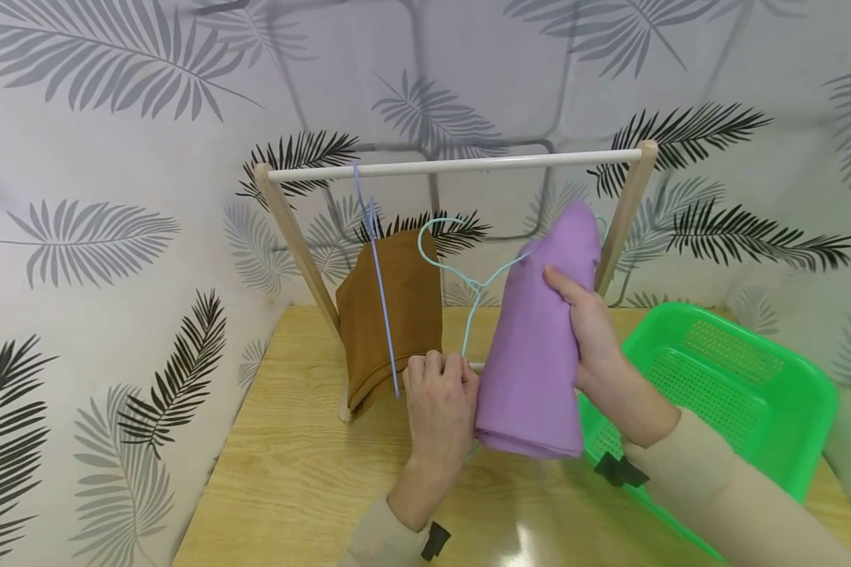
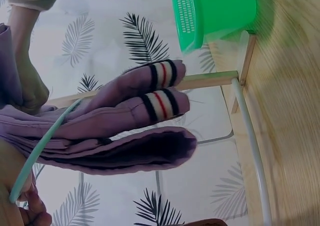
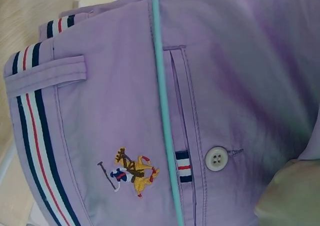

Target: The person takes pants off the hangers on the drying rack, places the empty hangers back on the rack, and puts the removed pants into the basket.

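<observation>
Lilac trousers (image 1: 532,354) hang folded over a mint-green hanger (image 1: 474,283) in front of a small rack. My left hand (image 1: 440,405) grips the hanger's near corner, fingers curled. On the other side, my right hand (image 1: 590,327) holds the trousers from the right, thumb lying on the cloth. In the right wrist view the hanger's bar (image 3: 162,91) crosses the trousers (image 3: 110,116) beside a buttoned pocket and an embroidered figure. The left wrist view shows the trousers' striped-trim folds (image 2: 120,109) beyond the hanger (image 2: 45,138). The right fingers are hidden behind the cloth.
The rack's white rail (image 1: 461,164) runs between wooden posts. On its left, a brown garment (image 1: 404,307) hangs from a blue hanger (image 1: 379,276). A green plastic basket (image 1: 815,402) stands at the right on the wooden table (image 1: 284,480). Leaf-patterned wall covering (image 1: 113,260) lies behind.
</observation>
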`<action>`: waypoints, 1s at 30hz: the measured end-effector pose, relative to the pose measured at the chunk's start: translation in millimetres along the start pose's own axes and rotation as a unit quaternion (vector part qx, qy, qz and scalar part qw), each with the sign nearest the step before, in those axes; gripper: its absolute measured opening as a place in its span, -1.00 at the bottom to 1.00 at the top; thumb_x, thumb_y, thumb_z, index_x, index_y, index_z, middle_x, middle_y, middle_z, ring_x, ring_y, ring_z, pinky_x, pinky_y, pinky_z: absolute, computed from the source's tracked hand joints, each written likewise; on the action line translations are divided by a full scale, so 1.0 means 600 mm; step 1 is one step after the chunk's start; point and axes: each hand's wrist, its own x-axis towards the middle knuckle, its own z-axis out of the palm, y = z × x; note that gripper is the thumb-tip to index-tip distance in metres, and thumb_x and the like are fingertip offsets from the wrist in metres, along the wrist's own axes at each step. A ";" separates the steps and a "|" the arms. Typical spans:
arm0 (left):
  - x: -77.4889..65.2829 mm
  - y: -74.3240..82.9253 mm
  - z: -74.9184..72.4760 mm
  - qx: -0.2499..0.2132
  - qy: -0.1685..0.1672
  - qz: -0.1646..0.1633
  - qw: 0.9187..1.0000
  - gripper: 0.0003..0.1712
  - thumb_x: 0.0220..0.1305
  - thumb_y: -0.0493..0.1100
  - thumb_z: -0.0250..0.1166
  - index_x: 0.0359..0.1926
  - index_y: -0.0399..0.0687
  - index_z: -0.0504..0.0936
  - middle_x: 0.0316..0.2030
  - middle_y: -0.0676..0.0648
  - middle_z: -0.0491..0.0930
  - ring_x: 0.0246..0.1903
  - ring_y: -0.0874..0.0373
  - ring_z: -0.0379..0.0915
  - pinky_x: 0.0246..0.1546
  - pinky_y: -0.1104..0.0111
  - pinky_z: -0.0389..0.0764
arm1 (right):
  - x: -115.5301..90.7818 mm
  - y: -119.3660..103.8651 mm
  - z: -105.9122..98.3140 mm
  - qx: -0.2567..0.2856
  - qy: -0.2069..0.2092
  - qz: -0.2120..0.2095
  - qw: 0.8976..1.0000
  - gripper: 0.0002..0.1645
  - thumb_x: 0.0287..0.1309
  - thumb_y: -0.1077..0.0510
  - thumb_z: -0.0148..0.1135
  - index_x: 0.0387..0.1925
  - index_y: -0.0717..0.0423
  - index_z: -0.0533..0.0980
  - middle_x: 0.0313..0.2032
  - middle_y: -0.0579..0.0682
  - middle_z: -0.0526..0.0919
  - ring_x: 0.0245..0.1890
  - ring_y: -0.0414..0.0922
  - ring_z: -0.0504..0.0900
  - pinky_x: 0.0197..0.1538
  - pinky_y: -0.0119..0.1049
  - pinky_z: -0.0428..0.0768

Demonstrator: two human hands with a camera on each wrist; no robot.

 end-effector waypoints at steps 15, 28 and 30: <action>-0.001 -0.004 0.003 0.014 -0.013 -0.005 1.000 -0.68 0.20 -0.33 0.42 -0.57 -0.08 0.47 -0.55 -0.03 0.45 -0.40 0.07 0.29 -0.30 0.37 0.32 | -0.028 -0.018 0.011 -0.013 -0.035 -0.041 0.998 -0.52 0.43 -0.19 0.22 0.18 -0.14 0.30 -0.22 -0.21 0.77 -0.29 -0.22 0.79 -0.15 -0.30 0.75; -0.003 -0.014 0.002 0.029 -0.036 -0.018 0.999 -0.71 0.26 -0.30 0.41 -0.53 -0.10 0.50 -0.54 -0.04 0.45 -0.40 0.07 0.29 -0.32 0.37 0.31 | -0.059 -0.056 0.007 0.033 -0.044 -0.057 0.997 -0.49 0.42 -0.19 0.21 0.21 -0.14 0.27 -0.20 -0.19 0.77 -0.25 -0.22 0.79 -0.13 -0.31 0.74; -0.004 -0.014 0.002 0.027 -0.040 -0.018 0.999 -0.72 0.27 -0.29 0.41 -0.52 -0.10 0.50 -0.53 -0.04 0.45 -0.40 0.07 0.29 -0.32 0.37 0.31 | -0.063 -0.061 0.004 0.042 -0.042 -0.058 0.997 -0.49 0.42 -0.20 0.21 0.22 -0.16 0.27 -0.18 -0.19 0.77 -0.25 -0.22 0.78 -0.13 -0.30 0.74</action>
